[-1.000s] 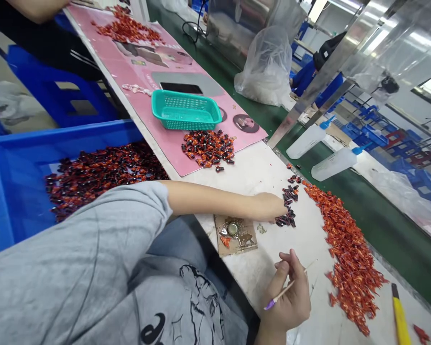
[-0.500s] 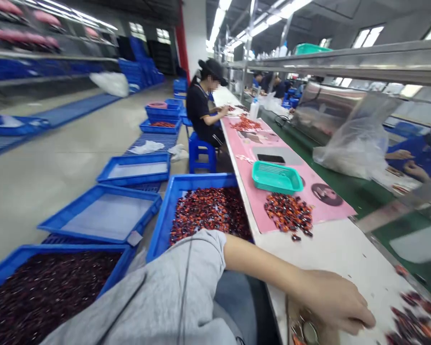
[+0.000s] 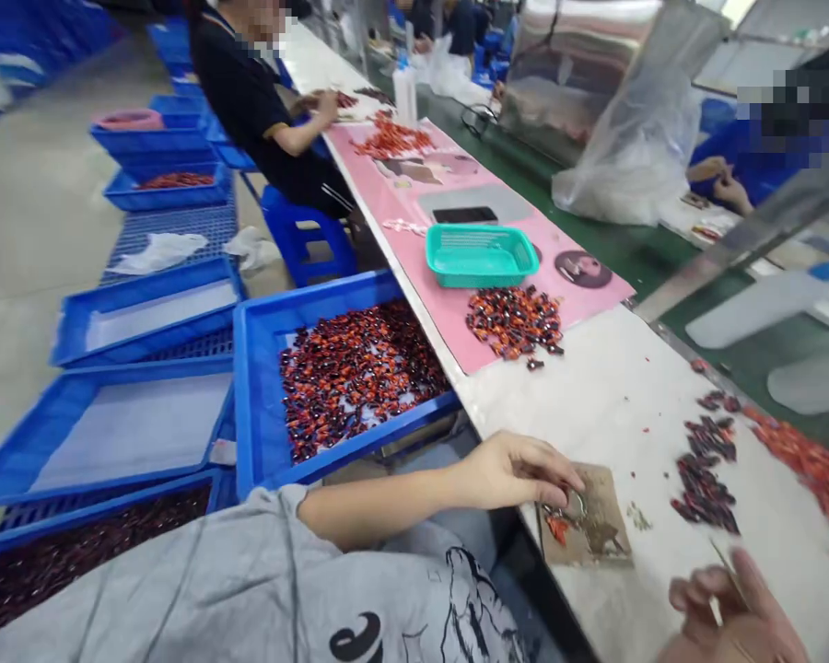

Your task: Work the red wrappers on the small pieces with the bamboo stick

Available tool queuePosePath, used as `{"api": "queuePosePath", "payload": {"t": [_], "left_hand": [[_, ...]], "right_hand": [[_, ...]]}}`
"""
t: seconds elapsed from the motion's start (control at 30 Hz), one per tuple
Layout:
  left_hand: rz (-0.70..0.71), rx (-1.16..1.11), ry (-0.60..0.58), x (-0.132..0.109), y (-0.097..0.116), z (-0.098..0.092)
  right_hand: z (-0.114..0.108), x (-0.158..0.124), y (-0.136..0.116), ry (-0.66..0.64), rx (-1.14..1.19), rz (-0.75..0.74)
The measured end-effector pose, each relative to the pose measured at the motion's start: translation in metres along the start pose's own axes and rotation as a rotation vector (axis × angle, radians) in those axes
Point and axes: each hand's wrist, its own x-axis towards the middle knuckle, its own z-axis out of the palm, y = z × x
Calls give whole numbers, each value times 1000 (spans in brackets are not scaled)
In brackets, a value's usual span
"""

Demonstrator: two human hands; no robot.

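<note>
My left hand [image 3: 518,470] hovers at the near edge of the white table [image 3: 622,387], fingers pinched over a small brown card [image 3: 590,534] with a round metal cap and an orange piece on it. What the fingertips hold is too small to name. My right hand [image 3: 729,617] sits at the bottom right, closed on a thin stick [image 3: 722,571]. A cluster of dark small pieces [image 3: 708,474] lies right of the card. An orange pile [image 3: 815,470] runs along the right edge.
A teal basket [image 3: 480,253] and a pile of dark-orange pieces [image 3: 515,320] rest on a pink mat [image 3: 456,198]. Blue crates [image 3: 262,387] with pieces stand left on the floor. A person in black sits further up the table; another in blue sits across the green belt [image 3: 636,249].
The view has swung back down from the hall. My left hand has drawn back from the dark pieces to the brown card. My right hand still grips the stick.
</note>
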Motion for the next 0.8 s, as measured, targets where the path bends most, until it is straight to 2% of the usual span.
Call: {"api": "queuePosePath", "payload": {"t": [0.07, 0.17, 0.3, 0.53, 0.8], "left_hand": [[-55, -25, 47, -7, 1, 2], [-113, -33, 135, -16, 3, 2], [-107, -9, 169, -24, 7, 0], [-171, -32, 208, -31, 11, 2], [-185, 202, 271, -34, 9, 4]], "right_hand": [[13, -11, -9, 35, -41, 39], [26, -24, -15, -61, -86, 72], [25, -33, -10, -128, -155, 58], [19, -35, 1, -289, -250, -252], [17, -38, 6, -348, -409, -330]]}}
